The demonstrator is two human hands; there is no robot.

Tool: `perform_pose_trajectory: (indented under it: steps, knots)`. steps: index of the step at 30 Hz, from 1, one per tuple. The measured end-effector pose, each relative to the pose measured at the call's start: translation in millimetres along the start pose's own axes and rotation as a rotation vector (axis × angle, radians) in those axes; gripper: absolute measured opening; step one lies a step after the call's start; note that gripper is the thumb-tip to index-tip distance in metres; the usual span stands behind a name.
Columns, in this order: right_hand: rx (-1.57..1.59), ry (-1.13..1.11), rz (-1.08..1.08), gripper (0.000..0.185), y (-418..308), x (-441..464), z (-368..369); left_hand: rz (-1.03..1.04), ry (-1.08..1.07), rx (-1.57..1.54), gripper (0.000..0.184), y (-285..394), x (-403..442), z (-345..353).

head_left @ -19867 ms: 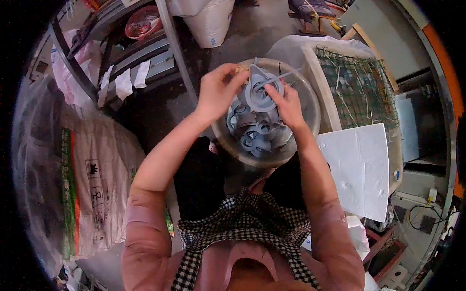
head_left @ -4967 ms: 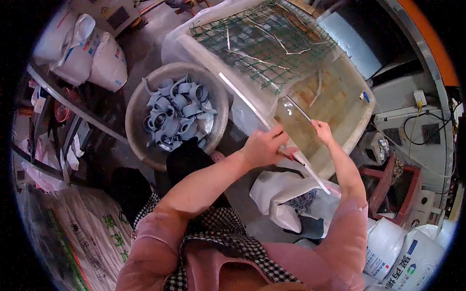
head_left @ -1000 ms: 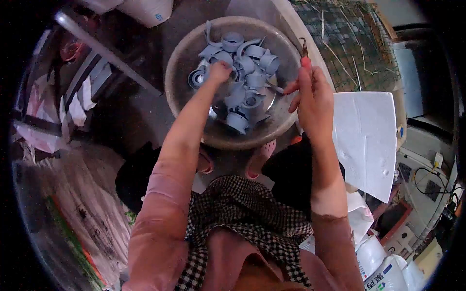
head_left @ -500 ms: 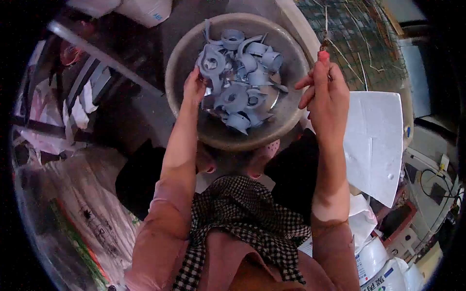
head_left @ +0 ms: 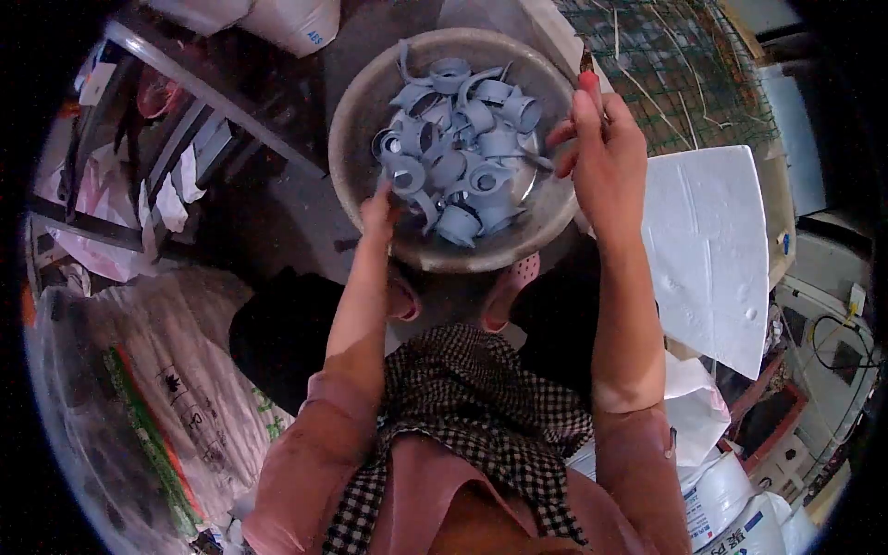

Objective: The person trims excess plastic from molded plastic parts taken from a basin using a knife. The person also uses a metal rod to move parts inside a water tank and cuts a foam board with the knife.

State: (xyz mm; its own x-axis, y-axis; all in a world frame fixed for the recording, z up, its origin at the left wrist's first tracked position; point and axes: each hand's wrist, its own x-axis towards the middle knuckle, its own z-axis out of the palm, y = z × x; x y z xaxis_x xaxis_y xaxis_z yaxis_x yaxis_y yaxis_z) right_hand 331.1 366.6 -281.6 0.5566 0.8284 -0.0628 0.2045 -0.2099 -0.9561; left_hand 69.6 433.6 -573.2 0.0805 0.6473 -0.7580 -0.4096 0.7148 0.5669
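A wide round basin (head_left: 344, 120) holds several grey-blue plastic parts, ring-shaped with curved tails. At the basin's near left rim, my left hand (head_left: 377, 217) is closed on one grey plastic part (head_left: 405, 174), its ring facing up; the fingertips are partly hidden. My right hand (head_left: 609, 171) is raised by the basin's right side, gripping a small red-handled tool (head_left: 588, 80) with a short dark tip pointing away from me. The tool's exact kind is unclear. Some right-hand fingers extend toward the basin, apart from the parts.
A white foam board (head_left: 708, 259) and green wire mesh (head_left: 647, 69) lie to the right. A metal frame (head_left: 217, 97) stands at left, above a large woven sack (head_left: 199, 370). White printed bags (head_left: 735, 518) lie at lower right. Pink shoes (head_left: 511, 289) show below the basin.
My left hand has come down toward me, bringing the grey part to the basin's near left side. My right hand with the tool has shifted slightly up and left.
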Motion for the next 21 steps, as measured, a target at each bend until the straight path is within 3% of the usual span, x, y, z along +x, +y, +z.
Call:
perform_pose_trajectory:
  steps: [2, 3, 4, 5, 7, 9, 10, 12, 16, 19, 20, 21]
  knots:
    - [-0.053, 0.025, 0.018, 0.032, -2.8, -0.9, -2.0, 0.622, 0.555, 1.176, 0.041, -15.6, 11.2, 8.2]
    - [-0.058, 0.026, 0.025, 0.032, -1.9, -0.2, -2.8, 0.998, 0.465, 1.246, 0.040, -7.3, -5.0, 29.8]
    - [-0.043, 0.035, 0.026, 0.032, 0.0, 2.5, -3.6, 1.091, 0.394, 1.247, 0.032, 1.6, -14.2, 59.7]
    - [-0.030, 0.045, 0.028, 0.032, 2.1, 4.7, -4.8, 1.122, 0.194, 1.250, 0.031, 0.5, 4.7, 72.6]
    - [-0.028, 0.050, 0.060, 0.029, 0.9, 8.6, -5.6, 0.897, -0.126, 1.212, 0.032, -2.5, 35.3, 115.7]
    - [-0.030, 0.055, 0.086, 0.026, 0.2, 12.7, -4.8, 0.746, -0.195, 1.070, 0.031, -33.2, 97.8, 144.0]
    - [0.007, 0.058, 0.113, 0.025, 1.0, 14.1, -4.8, 0.733, -0.204, 1.070, 0.031, -46.9, 127.7, 153.9]
    - [0.036, 0.066, 0.146, 0.024, 3.5, 17.4, -6.2, 0.415, 0.086, 1.199, 0.033, -70.7, 174.9, 171.0]
    - [0.064, 0.067, 0.170, 0.024, 7.5, 23.3, -8.0, 0.227, -0.002, 1.164, 0.042, -81.7, 204.7, 181.2]
    - [0.072, 0.077, 0.186, 0.024, 6.1, 25.0, -11.3, 0.031, 0.122, 0.862, 0.029, -59.9, 179.0, 180.3]
    - [0.082, 0.083, 0.181, 0.025, 4.9, 26.9, -12.8, 0.030, 0.120, 0.864, 0.029, -56.0, 183.4, 174.7]
    - [0.086, 0.086, 0.177, 0.025, 5.9, 28.4, -14.5, 0.001, 0.008, 0.664, 0.025, -48.3, 190.7, 170.2]
